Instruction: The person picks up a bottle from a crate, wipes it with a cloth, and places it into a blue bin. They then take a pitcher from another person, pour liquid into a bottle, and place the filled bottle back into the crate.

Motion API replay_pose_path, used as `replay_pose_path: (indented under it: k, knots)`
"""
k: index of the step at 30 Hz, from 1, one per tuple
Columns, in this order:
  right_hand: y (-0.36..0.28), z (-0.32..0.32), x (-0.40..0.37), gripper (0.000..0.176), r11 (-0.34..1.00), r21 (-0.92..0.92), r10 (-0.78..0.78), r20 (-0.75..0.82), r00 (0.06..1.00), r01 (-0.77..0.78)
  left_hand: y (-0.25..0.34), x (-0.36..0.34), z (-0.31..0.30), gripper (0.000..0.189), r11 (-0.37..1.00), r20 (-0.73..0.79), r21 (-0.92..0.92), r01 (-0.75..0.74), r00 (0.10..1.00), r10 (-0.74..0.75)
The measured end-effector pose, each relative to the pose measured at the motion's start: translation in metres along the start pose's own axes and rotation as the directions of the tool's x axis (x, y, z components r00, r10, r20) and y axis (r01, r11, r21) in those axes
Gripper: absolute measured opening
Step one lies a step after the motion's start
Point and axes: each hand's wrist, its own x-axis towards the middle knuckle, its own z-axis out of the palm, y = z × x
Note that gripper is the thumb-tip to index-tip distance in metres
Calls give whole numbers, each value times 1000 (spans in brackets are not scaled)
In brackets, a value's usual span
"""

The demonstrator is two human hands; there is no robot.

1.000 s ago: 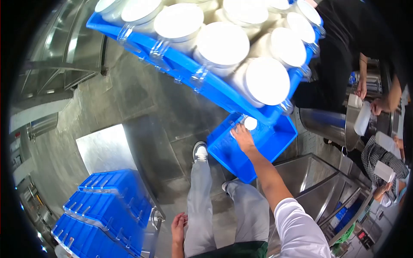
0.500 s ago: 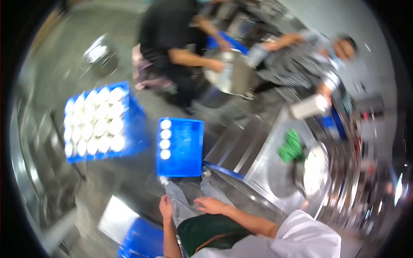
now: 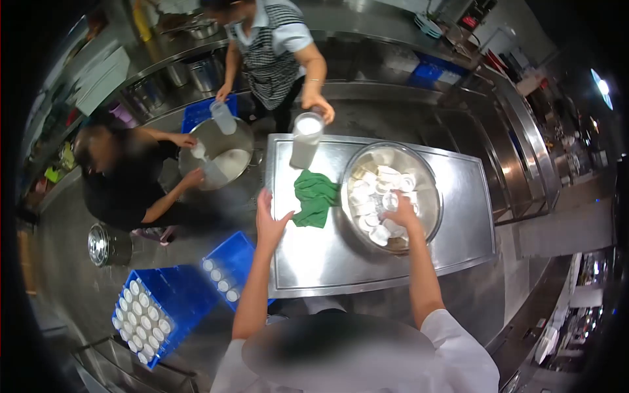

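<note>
- Two bare hands reach forward from the person in the white sleeves, and they are well apart.
- The right hand (image 3: pixel 401 213) is down inside one big round bowl (image 3: pixel 429 219), shiny metal, fingers touching the white lids (image 3: pixel 362 190); I can't tell whether they are closed on one.
- The lids are smooth, round and shallow, heaped at all angles inside the bowl — more than a dozen, too overlapped for me to count exactly.
- The left hand (image 3: pixel 268 226) holds nothing, fingers spread, at the edge of the table, just beside one green cloth (image 3: pixel 314 196), soft and crumpled.
- The one table (image 3: pixel 458 196) under cloth and bowl is smooth, glossy metal with a raised rim.
- Two co-workers face the work: one in a checked top (image 3: pixel 275 59), one in a black top (image 3: pixel 121 177).
- The checked one has two see-through containers: a tall one (image 3: pixel 305 147) at the table by the cloth, another (image 3: pixel 224 119) over a wide metal pot (image 3: pixel 246 141).
- The black-topped one holds a small white piece (image 3: pixel 198 150) and a see-through tub (image 3: pixel 213 175) over that pot.
- Three blue plastic crates show: one (image 3: pixel 190 295) with about twenty white-topped containers in rows, one (image 3: pixel 237 252) with four, one (image 3: pixel 196 112) behind the pot.
</note>
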Motion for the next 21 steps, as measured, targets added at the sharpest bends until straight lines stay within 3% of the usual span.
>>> replay_pose_path:
  k: [1, 2, 4, 6, 8, 10, 11, 12, 13, 14, 15, 16, 17, 18, 20, 21]
  knots:
    - [-54, -21, -17, 112, 952, -269, 164, 37, 986, -148, -6, 33, 26, 117, 985, -73, 131, -110, 990, 120]
    - [-55, -11, -16, 100, 928, -354, 121, -8, 993, -116, -7, 62, 44, 122, 976, -80, 133, -170, 980, 182]
    - [-44, 2, -10, 85, 955, -292, 42, -52, 998, -56, 1, 110, 72, 126, 941, -85, 275, -200, 969, 231]
    - [-45, 6, -13, 79, 963, -252, 70, -100, 993, -93, 11, 138, 93, 126, 922, -133, 332, -198, 958, 254]
    - [-42, 3, -17, 73, 970, -214, 85, -155, 984, -117, 17, 154, 108, 123, 922, -160, 318, -221, 946, 282]
    - [-38, 2, -23, 71, 960, -282, -73, -268, 961, -6, 20, 164, 118, 120, 920, -215, 308, -243, 924, 316]
    - [-54, -15, -28, 63, 985, -171, -16, -290, 957, -35, 20, 164, 122, 114, 947, -236, 267, -180, 940, 245]
    - [-59, -23, -31, 63, 985, -173, -39, -289, 957, -12, 17, 165, 125, 108, 968, -257, 224, -111, 952, 169]
    - [-61, -29, -34, 60, 996, -94, -39, -406, 913, 1, 16, 168, 125, 96, 960, -294, 220, -175, 926, 236]
    - [-63, -37, -37, 56, 1000, -14, -26, -516, 856, 22, 18, 167, 123, 96, 959, -314, 225, -171, 919, 237]
    - [-68, -47, -39, 56, 999, -18, -45, -514, 857, 41, 21, 165, 122, 95, 957, -288, 236, -167, 929, 233]
    - [-74, -57, -41, 54, 908, 411, 98, -397, 913, 81, 25, 161, 119, 93, 955, -259, 247, -166, 938, 230]
    - [-82, -68, -42, 51, 644, 763, 173, -220, 960, 59, 30, 158, 115, 94, 935, -243, 260, -240, 921, 304]
    - [-95, -81, -43, 51, 643, 763, 159, -222, 962, 70, 35, 152, 111, 94, 934, -255, 265, -242, 916, 310]
    - [-122, -100, -46, 48, 152, 988, 26, -8, 1000, 4, 48, 133, 100, 94, 917, -205, 263, -300, 911, 357]
    - [-133, -104, -45, 46, 54, 998, -47, -28, 999, 30, 60, 120, 93, 92, 929, -206, 239, -283, 920, 333]
